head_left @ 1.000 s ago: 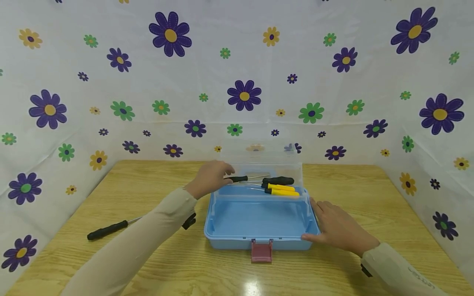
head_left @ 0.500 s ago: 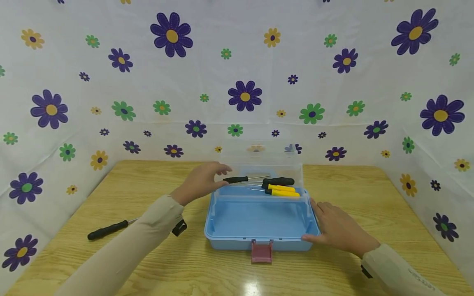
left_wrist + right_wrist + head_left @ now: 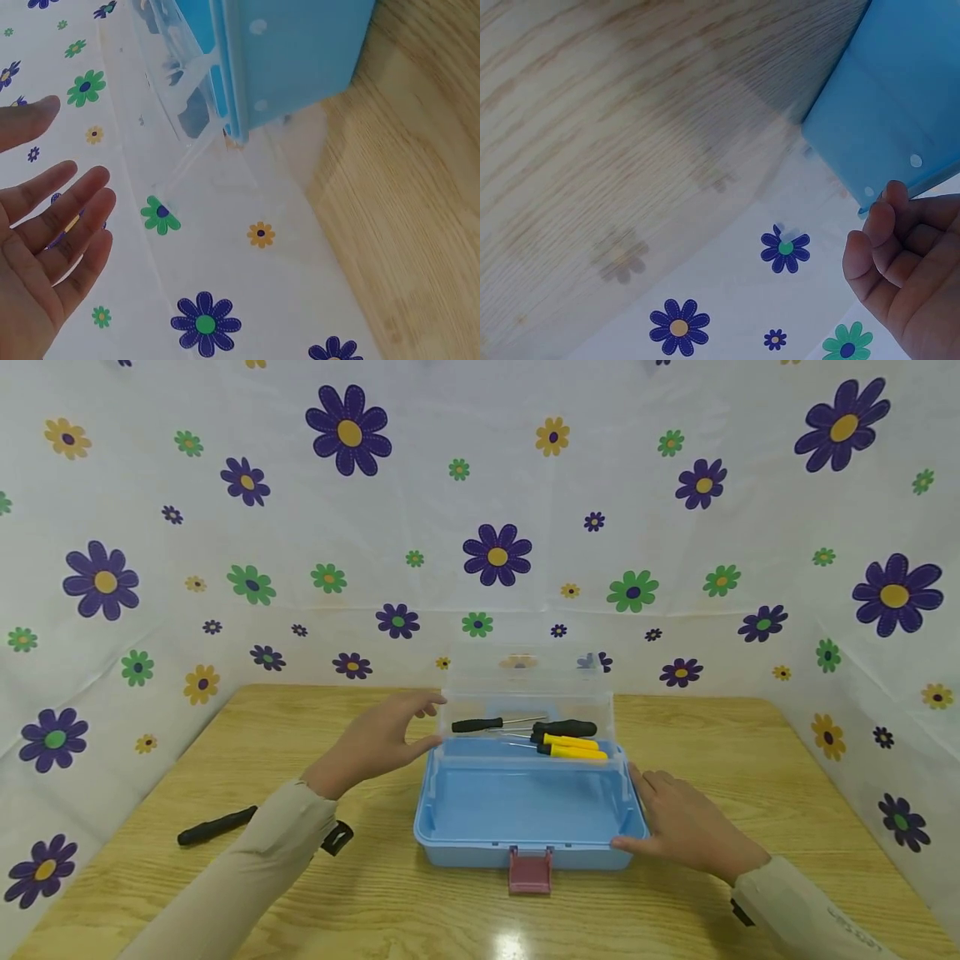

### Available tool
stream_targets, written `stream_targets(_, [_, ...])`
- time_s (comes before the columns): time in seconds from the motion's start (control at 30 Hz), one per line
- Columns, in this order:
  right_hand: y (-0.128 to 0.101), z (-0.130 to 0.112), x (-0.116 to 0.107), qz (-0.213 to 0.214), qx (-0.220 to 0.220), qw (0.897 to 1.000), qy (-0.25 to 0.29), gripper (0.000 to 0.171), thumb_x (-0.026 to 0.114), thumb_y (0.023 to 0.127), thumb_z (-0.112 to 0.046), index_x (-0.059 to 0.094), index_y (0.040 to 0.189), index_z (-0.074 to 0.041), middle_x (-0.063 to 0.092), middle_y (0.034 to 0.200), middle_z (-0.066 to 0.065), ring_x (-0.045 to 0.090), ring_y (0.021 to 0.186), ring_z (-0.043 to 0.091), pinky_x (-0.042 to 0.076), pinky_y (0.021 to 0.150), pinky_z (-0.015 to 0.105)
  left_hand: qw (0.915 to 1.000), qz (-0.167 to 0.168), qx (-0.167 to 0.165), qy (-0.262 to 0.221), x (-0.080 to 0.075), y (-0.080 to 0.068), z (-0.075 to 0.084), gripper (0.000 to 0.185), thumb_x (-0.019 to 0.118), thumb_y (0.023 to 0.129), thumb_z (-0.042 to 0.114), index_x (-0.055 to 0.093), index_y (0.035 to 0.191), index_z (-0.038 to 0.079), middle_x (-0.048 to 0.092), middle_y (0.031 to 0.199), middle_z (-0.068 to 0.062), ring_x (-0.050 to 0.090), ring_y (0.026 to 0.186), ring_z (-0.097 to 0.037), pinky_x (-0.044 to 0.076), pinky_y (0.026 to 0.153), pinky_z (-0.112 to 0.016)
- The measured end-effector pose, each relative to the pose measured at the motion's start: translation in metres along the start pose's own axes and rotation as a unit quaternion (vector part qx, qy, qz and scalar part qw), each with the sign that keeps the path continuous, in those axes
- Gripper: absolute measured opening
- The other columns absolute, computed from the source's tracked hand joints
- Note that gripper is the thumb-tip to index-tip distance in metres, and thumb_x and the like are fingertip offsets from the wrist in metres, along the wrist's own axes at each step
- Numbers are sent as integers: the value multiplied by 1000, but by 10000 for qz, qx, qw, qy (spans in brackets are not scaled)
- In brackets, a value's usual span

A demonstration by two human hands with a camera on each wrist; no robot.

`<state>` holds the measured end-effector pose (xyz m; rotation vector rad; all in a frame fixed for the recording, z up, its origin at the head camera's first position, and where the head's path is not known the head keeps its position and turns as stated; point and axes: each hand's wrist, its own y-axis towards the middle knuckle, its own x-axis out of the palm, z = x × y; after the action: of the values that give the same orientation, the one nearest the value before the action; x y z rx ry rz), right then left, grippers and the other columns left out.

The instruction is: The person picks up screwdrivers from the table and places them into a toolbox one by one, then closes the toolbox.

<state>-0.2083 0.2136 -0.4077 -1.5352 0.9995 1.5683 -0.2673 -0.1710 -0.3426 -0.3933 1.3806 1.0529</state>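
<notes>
A light blue toolbox (image 3: 525,853) stands with its clear lid (image 3: 525,681) raised. Across its back, a clear tray (image 3: 480,761) carries a black-handled screwdriver (image 3: 477,725), another black-handled one (image 3: 566,727) and yellow-handled screwdrivers (image 3: 573,751). My left hand (image 3: 375,739) is beside the tray's left end, fingers spread and holding nothing; the left wrist view shows its palm bare. My right hand (image 3: 686,821) rests against the toolbox's right side, thumb on the front rim. In the right wrist view, its fingertips (image 3: 881,221) are at the blue wall's edge.
Another black-handled screwdriver (image 3: 217,827) lies on the wooden table (image 3: 360,902) at the left, its shaft hidden behind the left sleeve (image 3: 255,860). A pink latch (image 3: 530,870) hangs down at the toolbox's front. A flowered white cloth (image 3: 420,510) encloses the back and sides.
My left hand has drawn back to the left, away from the black screwdriver handle in the tray. That screwdriver stays in the tray. The right hand and toolbox have not moved.
</notes>
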Motion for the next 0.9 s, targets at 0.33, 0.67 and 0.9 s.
stream_targets(0.33, [0, 0, 1, 7, 6, 10000, -3, 111, 51, 72, -79, 37, 140, 7, 57, 125, 24, 58, 109, 37, 48, 91, 54, 9979, 572, -37, 285, -8, -26, -13, 45, 71, 81, 26, 58, 121, 10, 65, 102, -5, 62, 96, -22, 52, 76, -40])
stream_targets(0.67, [1, 0, 0, -24, 14, 10000, 50, 111, 50, 73, -79, 36, 140, 8, 56, 126, 24, 57, 111, 38, 47, 92, 54, 9961, 567, -565, 377, -25, -55, -31, 40, 71, 82, 23, 60, 118, 9, 64, 106, -9, 62, 98, -27, 52, 77, -45])
stream_targets(0.9, [1, -1, 1, -27, 20, 10000, 77, 111, 50, 73, -79, 35, 140, 9, 55, 127, 25, 56, 113, 39, 47, 93, 54, 9936, 570, -888, 391, -33, -76, -51, 37, 70, 83, 22, 59, 117, 10, 62, 109, -11, 60, 98, -29, 50, 76, -48])
